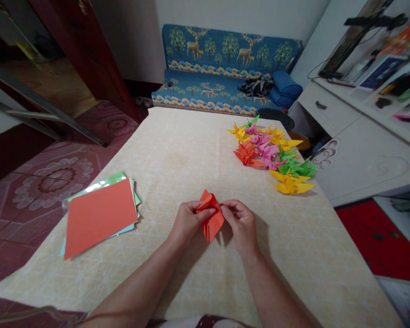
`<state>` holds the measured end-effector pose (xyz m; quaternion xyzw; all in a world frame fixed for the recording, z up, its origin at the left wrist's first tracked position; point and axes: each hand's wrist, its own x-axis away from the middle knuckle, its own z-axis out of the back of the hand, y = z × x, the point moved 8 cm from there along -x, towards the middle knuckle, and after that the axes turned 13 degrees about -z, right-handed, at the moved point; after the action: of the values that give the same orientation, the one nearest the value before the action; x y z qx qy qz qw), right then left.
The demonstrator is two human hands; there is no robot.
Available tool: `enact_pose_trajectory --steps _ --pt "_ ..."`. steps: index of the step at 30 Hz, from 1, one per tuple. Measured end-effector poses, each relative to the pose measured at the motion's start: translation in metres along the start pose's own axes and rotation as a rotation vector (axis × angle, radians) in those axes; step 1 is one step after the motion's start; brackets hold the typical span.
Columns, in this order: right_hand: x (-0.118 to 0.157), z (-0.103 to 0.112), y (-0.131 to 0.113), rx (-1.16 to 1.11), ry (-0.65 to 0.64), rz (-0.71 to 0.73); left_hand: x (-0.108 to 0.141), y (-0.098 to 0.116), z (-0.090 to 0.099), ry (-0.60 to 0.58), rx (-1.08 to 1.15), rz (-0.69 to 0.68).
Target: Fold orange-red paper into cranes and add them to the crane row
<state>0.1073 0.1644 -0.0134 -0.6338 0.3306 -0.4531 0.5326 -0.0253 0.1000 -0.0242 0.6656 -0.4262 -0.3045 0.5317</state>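
Note:
A partly folded piece of orange origami paper is held up over the near middle of the table, its creased layers forming a diamond-like shape. My left hand grips its left side, with the thumb pressed across the front. On the opposite side, my right hand pinches the right edge between thumb and fingers. Both hands are closed on the paper, and parts of the fingers are hidden behind it.
A stack of coloured paper with an orange sheet on top lies at the left. Several folded paper cranes, including a yellow one and an orange one, cluster at the far right of the cloth-covered table. Behind stands a blue sofa.

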Motion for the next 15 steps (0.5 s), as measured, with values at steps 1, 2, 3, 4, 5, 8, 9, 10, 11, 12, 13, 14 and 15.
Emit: enact_pose_trajectory --steps 1,2,3,4,5,8,9,10,11,12,13,14,15 --pt "0.0 -0.002 -0.001 0.005 -0.01 -0.003 0.0 0.0 0.0 0.003 -0.017 -0.008" --pt "0.001 -0.003 -0.001 0.006 -0.02 -0.007 0.0 -0.001 0.001 0.012 -0.03 -0.014" --pt "0.001 -0.004 -0.001 0.005 -0.032 -0.012 0.0 -0.002 0.002 0.024 -0.04 -0.016" --pt "0.002 -0.005 -0.001 0.004 -0.043 -0.017 0.0 -0.003 0.003 0.038 -0.046 -0.014" --pt "0.002 -0.006 -0.001 0.003 -0.049 -0.022 0.0 -0.004 0.004 0.051 -0.052 -0.01" --pt "0.004 -0.006 -0.003 0.004 -0.062 -0.007 0.0 -0.006 0.006 0.071 -0.079 -0.004" --pt "0.005 -0.006 -0.004 0.007 -0.07 0.012 -0.001 -0.007 0.006 0.072 -0.089 -0.005" --pt "0.006 -0.007 -0.006 0.014 -0.078 0.037 -0.001 -0.007 0.006 0.072 -0.098 -0.008" --pt "0.007 -0.008 -0.009 0.023 -0.083 0.069 -0.001 -0.007 0.006 0.073 -0.105 -0.01" --pt "0.009 -0.008 -0.012 0.033 -0.084 0.103 -0.001 -0.007 0.007 0.075 -0.109 -0.012" --pt "0.01 -0.008 -0.014 0.041 -0.078 0.134 -0.001 -0.007 0.007 0.077 -0.112 -0.013" --pt "0.01 -0.007 -0.016 0.045 -0.067 0.154 -0.001 -0.006 0.007 0.078 -0.112 -0.012" --pt "0.01 -0.006 -0.017 0.042 -0.057 0.165 -0.001 -0.005 0.007 0.076 -0.109 -0.01"
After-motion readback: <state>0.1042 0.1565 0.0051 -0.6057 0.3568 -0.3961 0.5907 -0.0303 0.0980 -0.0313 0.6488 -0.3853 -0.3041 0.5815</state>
